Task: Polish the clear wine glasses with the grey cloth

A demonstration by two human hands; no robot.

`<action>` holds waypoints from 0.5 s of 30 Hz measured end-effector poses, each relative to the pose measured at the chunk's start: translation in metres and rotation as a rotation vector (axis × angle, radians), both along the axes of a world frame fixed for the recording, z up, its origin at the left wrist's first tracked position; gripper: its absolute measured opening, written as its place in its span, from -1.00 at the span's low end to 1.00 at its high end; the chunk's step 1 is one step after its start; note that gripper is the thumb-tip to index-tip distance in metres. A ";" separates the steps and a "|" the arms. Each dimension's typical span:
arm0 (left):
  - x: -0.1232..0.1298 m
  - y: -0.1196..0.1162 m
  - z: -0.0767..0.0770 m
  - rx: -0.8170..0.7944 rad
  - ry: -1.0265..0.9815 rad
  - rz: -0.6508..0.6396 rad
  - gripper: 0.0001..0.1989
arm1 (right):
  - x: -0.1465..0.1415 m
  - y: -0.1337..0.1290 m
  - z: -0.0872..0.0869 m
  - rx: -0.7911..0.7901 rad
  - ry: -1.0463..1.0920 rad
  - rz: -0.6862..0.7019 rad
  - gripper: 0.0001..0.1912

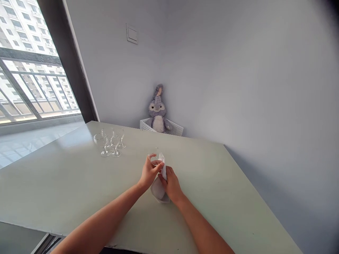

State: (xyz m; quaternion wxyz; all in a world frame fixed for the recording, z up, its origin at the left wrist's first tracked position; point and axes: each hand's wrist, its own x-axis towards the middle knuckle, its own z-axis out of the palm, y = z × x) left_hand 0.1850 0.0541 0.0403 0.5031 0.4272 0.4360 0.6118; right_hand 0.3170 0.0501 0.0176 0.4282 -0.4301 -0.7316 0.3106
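My left hand [151, 171] is closed around a clear stemmed glass [154, 157], whose faint rim shows above the fingers; the rest of it is mostly hidden. A white cloth [158, 188] hangs from my right hand [171, 182], and its upper end rises against the side of the glass between both hands. The right fingers are wrapped round the cloth, close beside the left thumb. Both hands are over the middle of the pale green table [212, 183].
Several clear stemmed glasses [116, 141] stand upright in a group at the table's left back. Beyond the back edge, a grey plush rabbit [158, 114] sits in a white perforated basket [178, 129]. Walls meet behind it, and a window is at the left.
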 end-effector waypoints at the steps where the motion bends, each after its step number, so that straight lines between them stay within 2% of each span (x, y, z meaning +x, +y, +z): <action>1: 0.002 -0.001 -0.001 -0.007 -0.023 0.012 -0.47 | -0.002 -0.001 0.000 0.064 -0.085 -0.021 -0.72; 6: 0.005 0.001 -0.005 -0.081 -0.134 0.128 -0.48 | 0.001 0.004 -0.004 0.347 -0.388 -0.137 -0.66; 9: -0.002 0.007 -0.007 -0.160 -0.221 0.228 -0.51 | 0.003 0.002 -0.007 0.515 -0.488 -0.079 -0.57; 12: -0.010 0.013 -0.005 -0.174 -0.323 0.249 -0.51 | 0.001 -0.001 -0.008 0.615 -0.478 -0.024 -0.52; 15: -0.011 0.012 -0.002 -0.118 -0.364 0.267 -0.56 | -0.004 -0.002 -0.010 0.555 -0.320 -0.081 -0.46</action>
